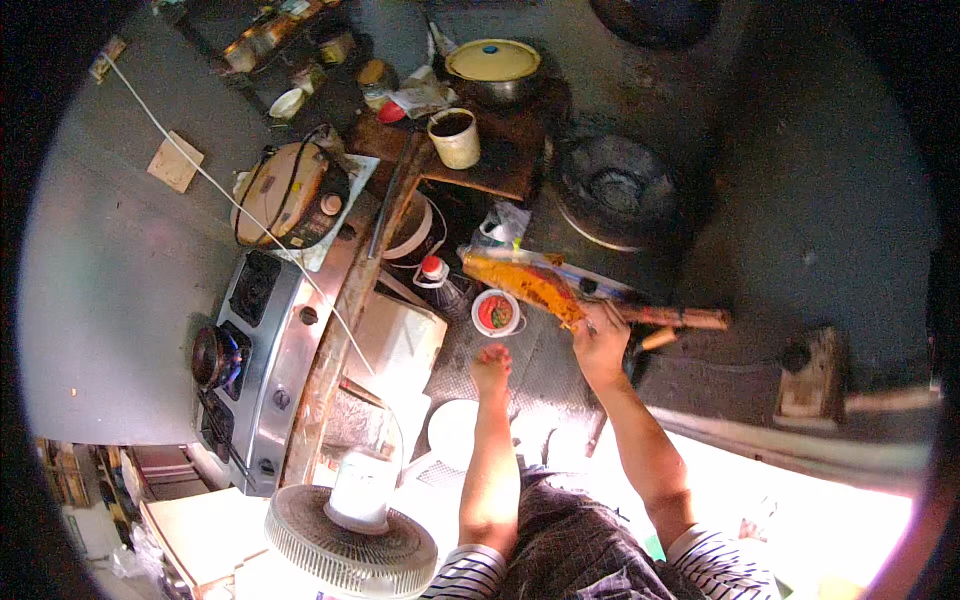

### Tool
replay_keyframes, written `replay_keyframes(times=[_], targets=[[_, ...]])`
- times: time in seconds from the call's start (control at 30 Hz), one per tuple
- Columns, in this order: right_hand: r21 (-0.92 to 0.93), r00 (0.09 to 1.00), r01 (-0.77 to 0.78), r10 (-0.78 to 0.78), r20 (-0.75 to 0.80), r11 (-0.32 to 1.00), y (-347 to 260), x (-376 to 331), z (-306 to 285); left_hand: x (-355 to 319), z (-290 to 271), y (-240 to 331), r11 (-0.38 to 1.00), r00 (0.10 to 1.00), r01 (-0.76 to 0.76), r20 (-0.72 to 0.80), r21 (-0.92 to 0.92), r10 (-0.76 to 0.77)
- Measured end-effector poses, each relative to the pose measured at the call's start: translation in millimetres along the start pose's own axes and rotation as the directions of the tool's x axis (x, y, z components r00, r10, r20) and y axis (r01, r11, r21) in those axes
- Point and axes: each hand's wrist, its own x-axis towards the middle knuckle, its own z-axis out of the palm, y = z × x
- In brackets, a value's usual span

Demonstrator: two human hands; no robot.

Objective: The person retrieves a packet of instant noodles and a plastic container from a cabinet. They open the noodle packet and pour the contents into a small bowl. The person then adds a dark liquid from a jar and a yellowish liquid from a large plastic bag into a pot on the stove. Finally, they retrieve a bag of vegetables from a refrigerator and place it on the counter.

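okay my right hand (600, 345) is clamped on the orange, floppy plastic bag (525, 280), looks light and slippery so grip its end; left hand (491, 365) loosely curled, empty.

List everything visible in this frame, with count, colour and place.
Pouch: 1, clear with orange-yellow contents, centre, held by the right hand.
Small bowl: 1, white with red contents, just above the left hand.
Bottle: 1, clear with red cap, left of the bowl.
Stove: 1, silver, two burners, left.
Rice cooker: 1, beige, above the stove.
Cup: 1, cream, upper centre.
Pot: 1, yellow lid, top.
Wok: 1, black, right of centre.
Fan: 1, white, bottom.
Left hand: empty, fingers bunched.
Right hand: grips the pouch.
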Motion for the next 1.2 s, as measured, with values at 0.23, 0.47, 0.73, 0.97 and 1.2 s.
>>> replay_keyframes(times=[0.23, 0.47, 0.73, 0.97, 1.2], targets=[[-0.013, 0.996, -0.023, 0.021, -0.087, 1.000, -20.8, -102.0, -76.7, -92.6, -55.5, -137.2, 0.968, 0.985, 0.124, 0.090, 0.220, -0.146], [-0.016, 0.954, -0.187, 0.178, -0.243, 0.982, -29.1, -219.2, -160.4, -194.1, -107.2, -200.8, 0.836, 0.943, 0.252, 0.069, 0.487, -0.324], [-0.071, 0.793, -0.504, 0.429, -0.433, 0.861, -21.4, -337.8, -303.4, -233.4, -132.7, -233.0, 0.590, 0.888, 0.179, 0.129, 0.787, -0.442], [-0.059, 0.459, -0.718, 0.408, -0.789, 0.694, 65.0, -387.1, -452.9, -224.0, -42.4, -240.4, 0.589, 0.877, -0.012, 0.292, 0.808, -0.382], [-0.032, 0.341, -0.735, 0.328, -0.881, 0.677, 206.3, -377.2, -565.8, -268.5, 124.7, -292.8, 0.483, 0.710, -0.331, 0.551, 0.810, -0.438]])
